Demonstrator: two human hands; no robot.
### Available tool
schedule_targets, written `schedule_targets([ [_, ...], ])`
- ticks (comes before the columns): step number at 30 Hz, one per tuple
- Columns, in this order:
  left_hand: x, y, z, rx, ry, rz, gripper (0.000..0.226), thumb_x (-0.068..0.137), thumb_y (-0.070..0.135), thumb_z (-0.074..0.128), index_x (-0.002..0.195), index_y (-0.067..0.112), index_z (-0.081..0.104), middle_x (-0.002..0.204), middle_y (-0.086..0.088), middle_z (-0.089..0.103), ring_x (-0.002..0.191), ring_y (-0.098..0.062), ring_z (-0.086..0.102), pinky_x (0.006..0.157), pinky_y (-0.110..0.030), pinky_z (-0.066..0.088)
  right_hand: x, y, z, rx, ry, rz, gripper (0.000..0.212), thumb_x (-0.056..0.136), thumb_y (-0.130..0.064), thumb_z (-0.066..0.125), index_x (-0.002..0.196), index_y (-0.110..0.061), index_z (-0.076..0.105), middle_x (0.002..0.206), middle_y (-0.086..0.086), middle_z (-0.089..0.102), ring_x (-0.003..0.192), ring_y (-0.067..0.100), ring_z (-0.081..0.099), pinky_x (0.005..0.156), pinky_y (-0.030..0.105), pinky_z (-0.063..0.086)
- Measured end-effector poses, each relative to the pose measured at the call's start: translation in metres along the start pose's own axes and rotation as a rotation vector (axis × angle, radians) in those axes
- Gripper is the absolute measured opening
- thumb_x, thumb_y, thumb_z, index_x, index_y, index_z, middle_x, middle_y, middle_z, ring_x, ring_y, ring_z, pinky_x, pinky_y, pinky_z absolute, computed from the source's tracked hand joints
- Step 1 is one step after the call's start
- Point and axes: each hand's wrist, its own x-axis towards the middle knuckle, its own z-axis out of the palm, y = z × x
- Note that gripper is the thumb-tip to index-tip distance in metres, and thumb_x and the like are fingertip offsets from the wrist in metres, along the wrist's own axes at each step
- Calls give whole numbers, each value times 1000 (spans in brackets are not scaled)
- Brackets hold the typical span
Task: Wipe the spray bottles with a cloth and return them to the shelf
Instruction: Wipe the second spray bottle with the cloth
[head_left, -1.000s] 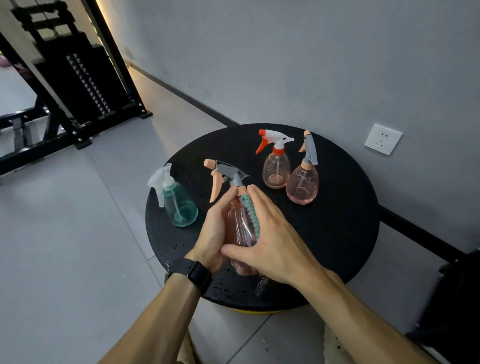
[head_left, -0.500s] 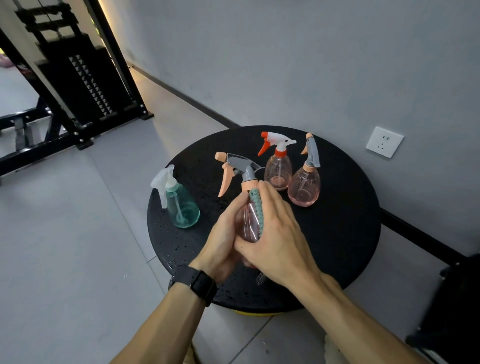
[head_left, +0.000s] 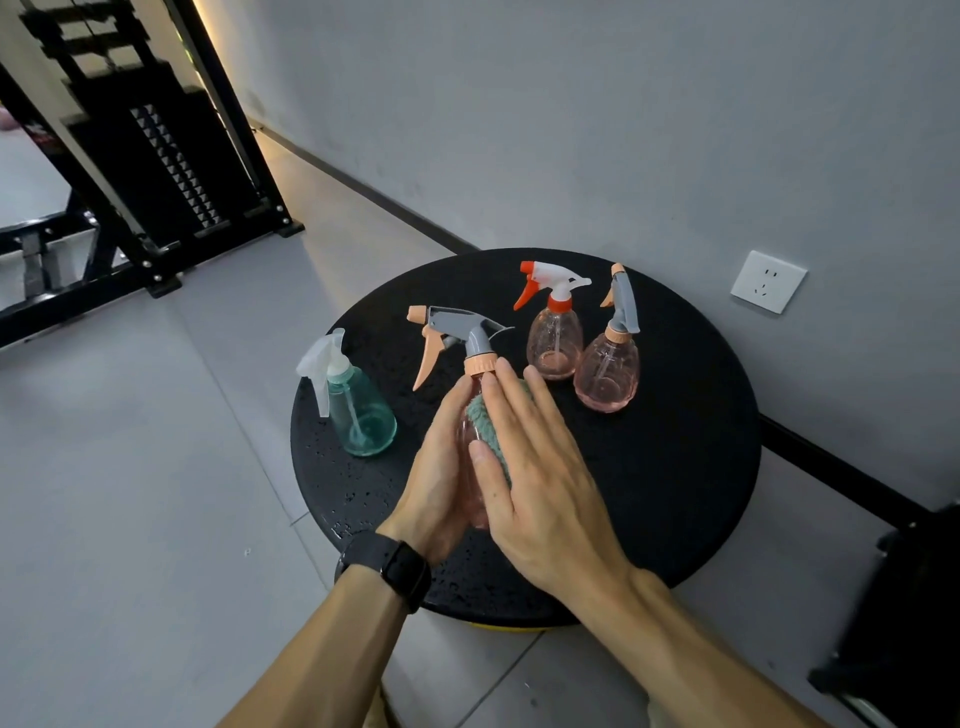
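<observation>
So, held bottle: clear pink plastic spray bottle with grey trigger head and peach collar (head_left: 470, 358), upright, over the near-middle of the round black tabletop (head_left: 675, 467); whether its base touches the top is hidden by the hands.
Cloth: fuzzy teal cloth (head_left: 485, 421), pressed against the bottle's body, only a strip showing.
Left hand: left hand (head_left: 441, 473) curled round the bottle's left side, gripping it; black smartwatch (head_left: 400, 569) on the wrist.
Right hand: right hand (head_left: 535, 478) flat, fingers straight, pressing the cloth onto the bottle's right side.
Change: bottle sits more upright than a second ago; right-hand fingers reach higher, near the collar; more cloth shows.
Other bottles: teal translucent bottle with white trigger (head_left: 356, 410) to the left; pink bottle with white-and-orange trigger (head_left: 553, 338) and pink bottle with grey trigger (head_left: 608, 369) behind, just beside each other.
Surface: tabletop speckled with water droplets.
Room: grey tiled floor (head_left: 130, 493), grey wall with white socket (head_left: 768, 281), black metal rack (head_left: 156, 171) at far left.
</observation>
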Motion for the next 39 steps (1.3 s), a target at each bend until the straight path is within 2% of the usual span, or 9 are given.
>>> schedule_targets([
  [5,-6,-3,10,63,-67,-19,47,101,58,35,125,34,68,129,-4,68,121,-22,64,98,-43,52,16,8,-14,48,-66,51,55,101,-40,21,153,-22,17,160,-14,10,146,-1,-4,119,20,5],
  [8,-7,-9,11,63,-76,-46,44,103,55,34,128,37,65,127,-1,69,118,-20,65,89,-42,53,17,13,-16,27,-102,69,55,101,-39,21,153,-22,17,159,-17,5,145,-4,-7,115,11,-4],
  [14,-5,-14,13,108,-23,-6,44,103,54,33,121,37,70,123,-4,71,119,-21,65,110,-50,40,7,14,-9,-33,-80,29,56,100,-39,17,152,-19,16,161,-9,7,148,4,-4,121,29,10],
  [21,-1,-8,9,33,5,74,67,80,71,65,115,14,67,123,-21,59,115,-35,52,108,-48,31,-9,7,-2,-3,-28,-47,52,103,-32,23,152,-15,20,162,-3,14,150,15,4,117,45,27],
  [25,3,-8,7,2,18,74,55,87,60,65,120,18,69,124,-13,61,117,-32,55,106,-44,35,1,10,-5,51,-29,-39,51,103,-31,25,151,-16,19,161,-3,16,149,11,4,119,42,24],
  [27,0,-4,11,38,-2,60,40,95,53,53,115,26,74,121,-6,70,114,-21,65,99,-37,47,8,11,-7,67,-36,-22,52,102,-32,24,151,-14,20,161,-3,14,149,8,2,121,34,16],
  [30,-6,-2,16,108,15,20,41,99,52,47,122,28,71,122,-4,71,114,-20,67,88,-35,51,14,15,-11,122,-72,55,53,103,-33,23,153,-16,19,161,-8,11,147,2,-2,119,19,3],
  [35,-12,-3,18,193,60,-42,49,94,61,48,115,25,72,99,0,75,87,-15,71,64,-28,52,18,17,-11,126,-111,107,51,104,-29,27,153,-16,20,161,-7,11,147,2,-1,118,17,1],
  [39,-11,3,18,171,77,32,43,100,57,42,120,32,71,113,-1,74,107,-17,70,81,-34,53,25,9,-6,134,-115,114,51,104,-30,27,153,-17,19,161,-7,11,148,3,0,121,23,5],
])
